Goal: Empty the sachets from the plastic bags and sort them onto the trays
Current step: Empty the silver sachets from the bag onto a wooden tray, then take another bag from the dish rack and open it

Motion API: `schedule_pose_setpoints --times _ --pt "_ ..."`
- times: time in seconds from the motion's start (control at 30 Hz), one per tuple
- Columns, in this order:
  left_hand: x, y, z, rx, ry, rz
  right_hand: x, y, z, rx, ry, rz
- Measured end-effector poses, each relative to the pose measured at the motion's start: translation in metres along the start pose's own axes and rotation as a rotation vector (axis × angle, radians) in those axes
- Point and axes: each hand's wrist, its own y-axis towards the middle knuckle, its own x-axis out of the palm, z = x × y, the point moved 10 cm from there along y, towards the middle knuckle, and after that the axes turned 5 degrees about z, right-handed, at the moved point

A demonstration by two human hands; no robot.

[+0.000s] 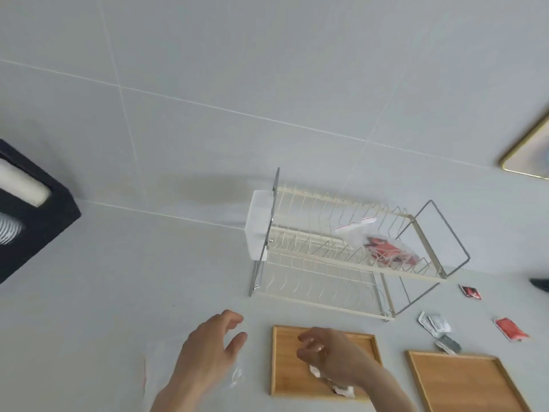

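Note:
My left hand (211,349) hovers with fingers spread over a limp clear plastic bag (184,379) lying flat on the grey table. My right hand (326,352) is above the left wooden tray (282,373), fingers loosely curled and nothing visibly gripped. White sachets (338,388) lie on that tray, partly under my wrist. The right wooden tray (463,385) is bare. A second clear bag with red sachets (389,248) rests on the upper tier of the dish rack (326,263). Loose sachets lie on the table to the right: two red (471,292) (511,328), several grey-white (435,322).
A black holder (35,221) with stacked cups stands at the left edge. A gold-framed object (528,150) hangs on the tiled wall at right. Something dark (540,283) shows at the right edge. A white plastic container (258,224) hangs on the rack's left end.

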Motion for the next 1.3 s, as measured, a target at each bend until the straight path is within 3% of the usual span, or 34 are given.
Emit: schedule_pose_setpoints --times 0.27,0.37,0.47,0.6,0.83,1.07,1.3 --pt "0.017 0.044 0.192 0.388 -0.168 -0.123 -0.166 -0.033 0.035 -0.037 0.138 0.453" --pt "0.021 0.061 0.246 0.464 -0.235 -0.102 -0.221 -0.043 0.049 -0.043 0.248 0.688" --pt "0.026 0.090 0.281 0.478 -0.263 -0.031 -0.261 -0.041 0.063 -0.017 0.295 0.820" --pt "0.041 0.132 0.307 0.401 -0.193 0.010 -0.288 -0.015 0.071 -0.010 0.244 0.831" --pt "0.095 0.187 0.300 0.209 0.117 -0.119 -0.288 0.054 0.078 0.002 0.128 0.564" --pt "0.118 0.211 0.302 0.208 0.422 -0.140 -0.280 0.099 0.094 0.071 -0.043 0.481" --pt "0.097 0.216 0.309 0.179 0.282 0.061 -0.287 0.105 0.104 0.078 0.057 0.567"
